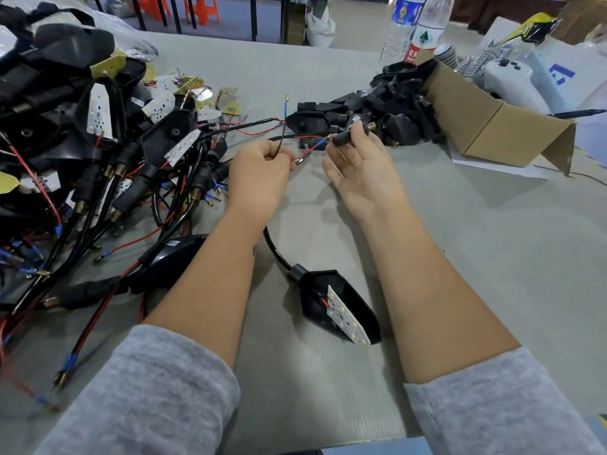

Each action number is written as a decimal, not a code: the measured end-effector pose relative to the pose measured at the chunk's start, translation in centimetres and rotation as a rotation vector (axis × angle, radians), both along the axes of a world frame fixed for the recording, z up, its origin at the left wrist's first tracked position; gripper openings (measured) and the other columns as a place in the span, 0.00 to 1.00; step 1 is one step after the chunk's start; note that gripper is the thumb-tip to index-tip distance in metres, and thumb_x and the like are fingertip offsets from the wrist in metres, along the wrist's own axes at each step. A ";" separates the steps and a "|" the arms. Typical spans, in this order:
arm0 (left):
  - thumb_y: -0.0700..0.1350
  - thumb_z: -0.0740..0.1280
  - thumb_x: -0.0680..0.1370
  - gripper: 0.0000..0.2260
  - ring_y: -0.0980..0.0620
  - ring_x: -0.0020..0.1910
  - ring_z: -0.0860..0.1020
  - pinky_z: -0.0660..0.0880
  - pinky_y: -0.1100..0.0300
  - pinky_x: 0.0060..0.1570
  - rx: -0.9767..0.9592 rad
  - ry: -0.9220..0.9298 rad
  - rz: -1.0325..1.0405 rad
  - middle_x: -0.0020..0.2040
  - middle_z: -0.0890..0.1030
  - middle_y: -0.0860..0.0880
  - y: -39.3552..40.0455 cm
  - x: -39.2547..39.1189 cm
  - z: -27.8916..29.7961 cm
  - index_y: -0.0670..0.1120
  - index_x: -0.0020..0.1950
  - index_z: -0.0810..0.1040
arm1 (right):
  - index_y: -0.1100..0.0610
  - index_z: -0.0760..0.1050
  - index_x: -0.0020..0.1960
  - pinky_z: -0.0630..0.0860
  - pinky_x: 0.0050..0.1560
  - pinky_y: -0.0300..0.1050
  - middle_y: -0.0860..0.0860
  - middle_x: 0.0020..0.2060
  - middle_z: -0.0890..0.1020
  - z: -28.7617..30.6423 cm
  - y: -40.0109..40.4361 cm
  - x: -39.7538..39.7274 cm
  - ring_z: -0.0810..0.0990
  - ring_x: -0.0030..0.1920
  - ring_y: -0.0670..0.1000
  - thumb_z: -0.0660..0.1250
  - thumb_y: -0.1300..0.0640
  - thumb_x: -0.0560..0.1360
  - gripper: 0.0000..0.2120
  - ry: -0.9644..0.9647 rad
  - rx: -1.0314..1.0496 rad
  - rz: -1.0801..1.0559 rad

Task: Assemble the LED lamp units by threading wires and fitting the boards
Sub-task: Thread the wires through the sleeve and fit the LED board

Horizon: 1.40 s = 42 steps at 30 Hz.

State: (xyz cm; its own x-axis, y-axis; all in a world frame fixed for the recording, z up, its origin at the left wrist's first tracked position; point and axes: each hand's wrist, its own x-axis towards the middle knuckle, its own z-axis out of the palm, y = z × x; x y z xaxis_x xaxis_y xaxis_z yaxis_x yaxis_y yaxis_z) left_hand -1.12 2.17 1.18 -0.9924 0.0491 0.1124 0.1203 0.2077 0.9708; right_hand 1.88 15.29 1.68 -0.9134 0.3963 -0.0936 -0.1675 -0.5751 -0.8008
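Thin wires (297, 149) are pinched in the curled fingers of the left hand (259, 174). A black stem (348, 136), just right of the wires, is held by the right hand (361, 172) between thumb and forefinger, other fingers spread. A lamp housing (328, 300) with its LED board (348, 316) lies on the desk (492, 241) below the wires.

**Even indoor light, wide-angle bend at the edges**

The scene is brightly and softly lit from above, with no harsh hotspots. Shadows are faint and short: a pale one lies on the grey table (328, 372) under the right hand (358, 172), another beside the cardboard box (486, 126). The black lamp housing (331, 300) shows a mild sheen. The centre is fairly sharp; the grey sleeves (147, 389) at the bottom are soft. Straight lines bow toward the corners, and the water bottles (417, 24) lean.
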 end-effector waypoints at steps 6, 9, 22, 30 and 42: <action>0.36 0.59 0.76 0.13 0.57 0.31 0.71 0.70 0.63 0.35 0.042 0.013 0.010 0.35 0.79 0.56 0.1 0.1 0.1 0.52 0.40 0.76 | 0.56 0.71 0.43 0.79 0.41 0.40 0.54 0.40 0.80 0.0 -0.8 0.1 0.80 0.38 0.50 0.62 0.59 0.81 0.08 0.016 0.151 0.059; 0.36 0.59 0.76 0.12 0.60 0.30 0.72 0.69 0.67 0.33 0.056 0.006 0.008 0.36 0.79 0.55 0.0 0.1 0.2 0.51 0.42 0.76 | 0.53 0.71 0.43 0.77 0.45 0.42 0.52 0.42 0.80 0.0 -1.0 0.1 0.79 0.43 0.50 0.64 0.57 0.80 0.07 0.015 0.186 0.070; 0.38 0.65 0.75 0.08 0.60 0.29 0.72 0.69 0.66 0.33 0.038 0.025 -0.087 0.33 0.77 0.53 0.1 0.2 0.1 0.50 0.39 0.77 | 0.56 0.75 0.42 0.76 0.40 0.39 0.53 0.38 0.81 0.0 -1.1 0.1 0.78 0.37 0.50 0.65 0.59 0.79 0.07 -0.022 0.237 0.080; 0.39 0.70 0.76 0.05 0.59 0.34 0.73 0.71 0.68 0.39 0.027 0.149 -0.149 0.36 0.80 0.52 0.0 0.6 -0.2 0.48 0.43 0.82 | 0.55 0.71 0.44 0.76 0.40 0.40 0.54 0.40 0.78 -0.1 -1.3 -0.1 0.76 0.36 0.50 0.65 0.57 0.80 0.07 -0.006 0.127 -0.068; 0.40 0.69 0.77 0.07 0.67 0.34 0.73 0.70 0.74 0.40 0.064 0.222 -0.141 0.37 0.79 0.57 -0.1 -0.1 -0.7 0.51 0.42 0.79 | 0.60 0.68 0.59 0.79 0.37 0.39 0.55 0.37 0.84 0.0 -0.6 0.0 0.84 0.35 0.48 0.61 0.51 0.82 0.13 0.014 0.033 0.012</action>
State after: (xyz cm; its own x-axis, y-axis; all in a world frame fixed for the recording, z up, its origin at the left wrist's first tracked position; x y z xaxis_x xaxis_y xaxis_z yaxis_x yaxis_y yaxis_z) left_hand -1.24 2.12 0.52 -0.9269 0.1710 0.3340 0.3552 0.1126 0.9280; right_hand 1.85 14.70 1.67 -0.9194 0.3875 -0.0680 -0.1715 -0.5503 -0.8172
